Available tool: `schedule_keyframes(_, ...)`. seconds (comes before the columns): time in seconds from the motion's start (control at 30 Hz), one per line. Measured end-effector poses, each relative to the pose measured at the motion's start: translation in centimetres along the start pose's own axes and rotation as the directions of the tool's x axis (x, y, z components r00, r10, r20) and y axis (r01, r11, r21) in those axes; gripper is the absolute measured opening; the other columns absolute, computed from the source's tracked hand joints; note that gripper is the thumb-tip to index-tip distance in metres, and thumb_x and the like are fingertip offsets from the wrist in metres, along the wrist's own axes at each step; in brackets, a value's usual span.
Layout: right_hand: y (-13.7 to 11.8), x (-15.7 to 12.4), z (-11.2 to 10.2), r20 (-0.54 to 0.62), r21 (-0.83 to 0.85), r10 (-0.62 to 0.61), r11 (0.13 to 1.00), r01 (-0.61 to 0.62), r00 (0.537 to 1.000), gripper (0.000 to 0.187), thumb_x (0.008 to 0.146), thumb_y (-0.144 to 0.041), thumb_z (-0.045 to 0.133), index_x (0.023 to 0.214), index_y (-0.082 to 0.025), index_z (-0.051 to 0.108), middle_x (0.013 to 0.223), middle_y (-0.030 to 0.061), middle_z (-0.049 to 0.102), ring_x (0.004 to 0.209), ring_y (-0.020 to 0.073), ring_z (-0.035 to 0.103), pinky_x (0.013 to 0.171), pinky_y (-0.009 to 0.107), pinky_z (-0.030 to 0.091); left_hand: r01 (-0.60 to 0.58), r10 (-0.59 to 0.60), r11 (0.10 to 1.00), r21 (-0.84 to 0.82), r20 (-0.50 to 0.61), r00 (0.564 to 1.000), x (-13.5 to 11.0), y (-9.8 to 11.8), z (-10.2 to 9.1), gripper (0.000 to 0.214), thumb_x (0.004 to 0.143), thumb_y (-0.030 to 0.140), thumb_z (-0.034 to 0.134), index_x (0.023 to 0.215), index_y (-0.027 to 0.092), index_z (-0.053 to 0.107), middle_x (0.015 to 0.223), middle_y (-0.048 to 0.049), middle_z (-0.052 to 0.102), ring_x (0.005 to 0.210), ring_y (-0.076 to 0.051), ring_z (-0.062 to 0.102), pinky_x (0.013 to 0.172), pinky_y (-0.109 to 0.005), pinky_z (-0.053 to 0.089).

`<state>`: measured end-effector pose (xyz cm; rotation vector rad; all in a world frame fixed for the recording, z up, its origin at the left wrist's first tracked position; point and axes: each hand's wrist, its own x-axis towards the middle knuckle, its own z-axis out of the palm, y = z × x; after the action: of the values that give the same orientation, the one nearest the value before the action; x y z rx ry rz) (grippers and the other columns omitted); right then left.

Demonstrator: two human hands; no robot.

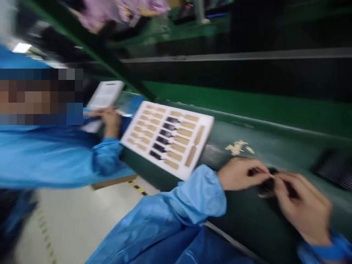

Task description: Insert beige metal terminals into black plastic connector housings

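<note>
My left hand (244,174) and my right hand (305,207) meet at the fingertips over the green work surface. Both are closed in a pinch, with a small pale piece (271,176) between the fingertips. A dark object (265,190) shows just below them, blurred and partly hidden by my fingers; its kind is unclear. Beyond my left wrist lies a loose pile of small cream-coloured pieces (237,147). Left of it rests a white tray (209,126) with tan recesses in rows. Several black ribbed parts (164,138) sit in its middle column.
At the left, a person in blue workwear (55,157) has a hand (112,121) near another white tray (106,93). A black ribbed item (337,168) lies at the right. A green post (90,47) slants behind the trays. The bench edge borders a pale floor (82,220).
</note>
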<state>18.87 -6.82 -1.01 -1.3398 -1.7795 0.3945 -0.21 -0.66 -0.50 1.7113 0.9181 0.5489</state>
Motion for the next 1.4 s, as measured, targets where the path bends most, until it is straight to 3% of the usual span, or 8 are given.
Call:
schedule_keyframes(0.17,-0.2,0.2,0.5,-0.015,-0.087,0.111,0.990,-0.112,0.994,0.016,0.097,-0.018,0.063,0.113,-0.022,0.065,0.105,0.0092,0.070,0.076,0.0192,0.065,0.069,0.035,0.055,0.077,-0.087,0.990,-0.122,-0.081,0.993,-0.2,-0.7,0.0,0.013,0.096,0.030,0.064,0.098,0.018,0.070,0.089,-0.0029,0.078,0.079,-0.013,0.072,0.075,-0.023,0.055)
schedule_keyframes(0.3,-0.7,0.5,0.6,-0.040,-0.057,0.129,0.990,-0.131,0.991,0.008,0.097,-0.017,0.064,0.102,-0.023,0.064,0.094,0.0059,0.067,0.071,0.0171,0.061,0.062,0.032,0.052,0.110,-0.122,0.985,-0.134,-0.086,0.989,-0.4,-0.4,-0.1,0.012,0.095,0.030,0.065,0.098,0.018,0.069,0.087,-0.0035,0.077,0.080,-0.014,0.073,0.072,-0.023,0.055)
schedule_keyframes(0.67,-0.1,-0.1,0.7,0.075,-0.041,0.090,0.995,-0.087,0.993,0.015,0.100,-0.015,0.063,0.109,-0.023,0.070,0.100,0.0056,0.074,0.091,0.0202,0.072,0.081,0.034,0.057,0.014,-0.007,0.998,0.057,-0.127,0.992,-0.4,-0.7,0.1,0.014,0.096,0.032,0.066,0.100,0.020,0.074,0.089,-0.0010,0.078,0.074,-0.011,0.070,0.068,-0.022,0.053)
schedule_keyframes(0.87,-0.4,0.1,0.5,0.093,-0.045,0.098,0.995,-0.094,0.991,0.014,0.098,-0.015,0.062,0.104,-0.023,0.072,0.094,0.0048,0.073,0.078,0.0183,0.069,0.071,0.032,0.054,-0.021,0.040,0.979,0.201,-0.087,0.995,-0.6,-0.8,0.3,0.016,0.099,0.031,0.061,0.101,0.022,0.074,0.092,-0.0010,0.079,0.073,-0.012,0.069,0.069,-0.025,0.051)
schedule_keyframes(1.03,0.1,0.5,0.3,-0.058,0.009,0.314,0.949,-0.314,0.948,0.009,0.097,-0.020,0.064,0.091,-0.021,0.071,0.081,0.0026,0.068,0.062,0.0151,0.057,0.057,0.030,0.045,0.058,-0.076,0.993,-0.107,-0.172,0.982,-0.3,-0.4,0.0,0.014,0.097,0.032,0.063,0.097,0.019,0.069,0.086,-0.0030,0.077,0.075,-0.012,0.071,0.070,-0.023,0.055)
schedule_keyframes(1.13,0.7,0.6,0.2,-0.120,0.100,0.472,0.881,-0.462,0.874,0.012,0.098,-0.027,0.064,0.096,-0.020,0.074,0.079,0.0023,0.068,0.061,0.0148,0.056,0.057,0.029,0.044,0.101,-0.227,0.927,-0.361,-0.326,0.918,0.3,-0.3,-0.5,0.020,0.096,0.037,0.064,0.095,0.017,0.064,0.080,-0.0029,0.073,0.068,-0.011,0.069,0.060,-0.020,0.053)
schedule_keyframes(1.23,0.7,0.8,0.2,-0.073,0.082,0.453,0.890,-0.447,0.888,0.014,0.098,-0.027,0.064,0.102,-0.020,0.075,0.082,0.0026,0.069,0.063,0.0153,0.058,0.059,0.030,0.045,0.100,-0.295,0.889,-0.447,-0.390,0.872,0.7,-0.3,-0.7,0.027,0.092,0.043,0.069,0.094,0.017,0.062,0.078,-0.0019,0.070,0.064,-0.010,0.066,0.053,-0.018,0.049)
schedule_keyframes(1.4,0.1,1.4,0.7,-0.079,-0.079,0.298,0.950,-0.304,0.951,0.009,0.095,-0.018,0.064,0.092,-0.020,0.072,0.073,-0.0004,0.061,0.058,0.0138,0.053,0.056,0.029,0.042,0.100,-0.300,0.873,-0.478,-0.364,0.882,0.8,-0.2,-0.6,0.030,0.091,0.045,0.070,0.094,0.017,0.062,0.079,-0.0022,0.070,0.065,-0.010,0.066,0.054,-0.019,0.050)
